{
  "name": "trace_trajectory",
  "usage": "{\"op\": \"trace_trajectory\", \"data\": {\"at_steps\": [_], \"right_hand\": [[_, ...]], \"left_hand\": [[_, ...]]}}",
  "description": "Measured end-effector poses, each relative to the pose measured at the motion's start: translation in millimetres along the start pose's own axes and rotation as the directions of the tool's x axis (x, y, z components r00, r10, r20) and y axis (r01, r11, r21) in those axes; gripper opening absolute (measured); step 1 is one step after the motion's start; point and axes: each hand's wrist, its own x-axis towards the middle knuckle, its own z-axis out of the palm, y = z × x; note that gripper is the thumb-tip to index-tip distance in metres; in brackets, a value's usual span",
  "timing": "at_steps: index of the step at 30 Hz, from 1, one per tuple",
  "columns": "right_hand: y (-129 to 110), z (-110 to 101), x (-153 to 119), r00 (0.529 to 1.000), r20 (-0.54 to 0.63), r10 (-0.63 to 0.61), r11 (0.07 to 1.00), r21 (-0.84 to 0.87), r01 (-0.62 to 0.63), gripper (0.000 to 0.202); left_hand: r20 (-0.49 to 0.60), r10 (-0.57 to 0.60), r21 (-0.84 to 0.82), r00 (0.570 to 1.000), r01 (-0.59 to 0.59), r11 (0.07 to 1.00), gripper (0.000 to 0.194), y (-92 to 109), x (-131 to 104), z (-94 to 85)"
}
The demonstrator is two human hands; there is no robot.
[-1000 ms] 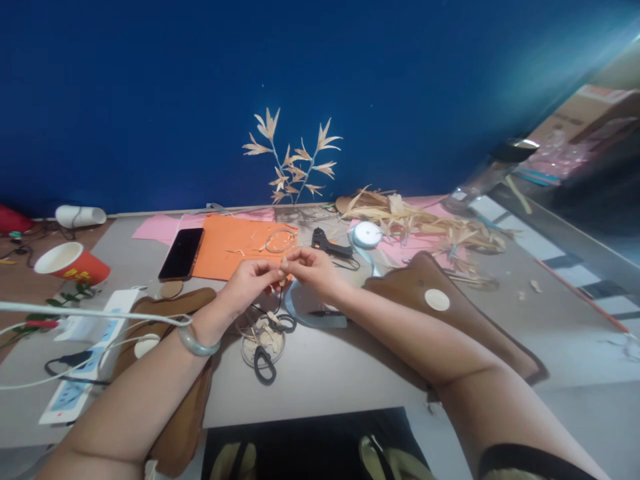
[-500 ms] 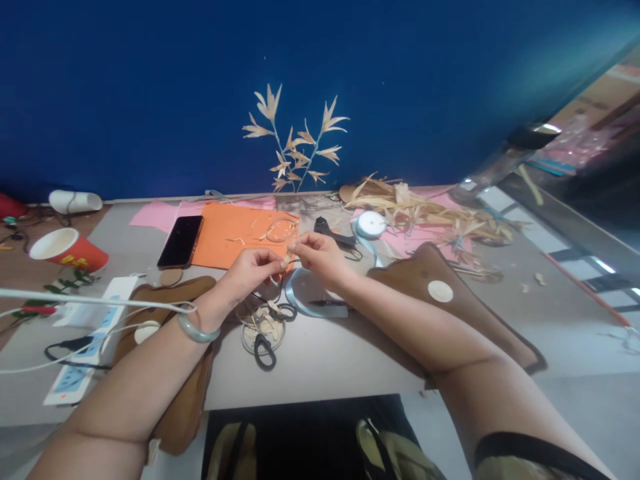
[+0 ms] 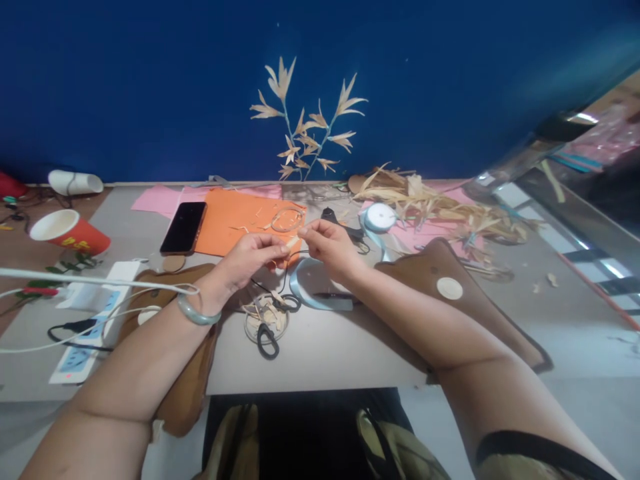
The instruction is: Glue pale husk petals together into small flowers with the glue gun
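Note:
Over the front edge of an orange sheet (image 3: 220,217), my left hand (image 3: 255,257) pinches a small pale strip of dried husk (image 3: 293,241). My right hand (image 3: 327,247) has its thumb and forefinger closed on the other end of that strip. Below my hands, black-handled scissors (image 3: 269,341) lie over a small round dish of husk scraps (image 3: 270,313); their blades are hard to make out. A loop of light blue ribbon (image 3: 300,283) rests just under my right hand. Partly hidden behind that hand is a black glue gun (image 3: 330,215).
A branch of dried-husk flowers (image 3: 310,137) stands against the blue wall. Husks (image 3: 415,197) and a ribbon spool (image 3: 380,217) lie right. Left are a phone (image 3: 183,228), a red paper cup (image 3: 70,232) and a power strip (image 3: 95,323). Brown pads (image 3: 480,310) lie beneath my forearms.
My fingertips have drawn slightly apart, my right ones moving up and right, and more of the pale strip shows between them. The whole view has shifted a little.

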Motion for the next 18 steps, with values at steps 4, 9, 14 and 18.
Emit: {"op": "trace_trajectory", "data": {"at_steps": [4, 9, 14, 18], "right_hand": [[2, -1, 3, 1.0, -0.031, -0.005, 1.0, 0.003, 0.005, 0.03], [-5, -1, -4, 0.998, 0.059, -0.037, 0.993, -0.113, 0.044, 0.024], [-16, 4, -26, 0.661, 0.732, 0.168, 0.819, -0.477, 0.319, 0.012], [-14, 11, -37, 0.532, 0.813, 0.238, 0.544, -0.565, 0.62, 0.018]], "left_hand": [[-0.021, 0.006, -0.001, 1.0, -0.006, 1.0, 0.018, 1, 0, 0.2], [-0.161, 0.013, -0.063, 0.987, -0.024, 0.998, 0.021, -1, 3, -1.2], [-0.18, 0.036, -0.056, 0.983, -0.047, 0.997, 0.023, -6, 7, -2.9], [-0.166, 0.042, -0.032, 0.985, -0.048, 0.998, 0.023, -7, 7, -1.3]]}}
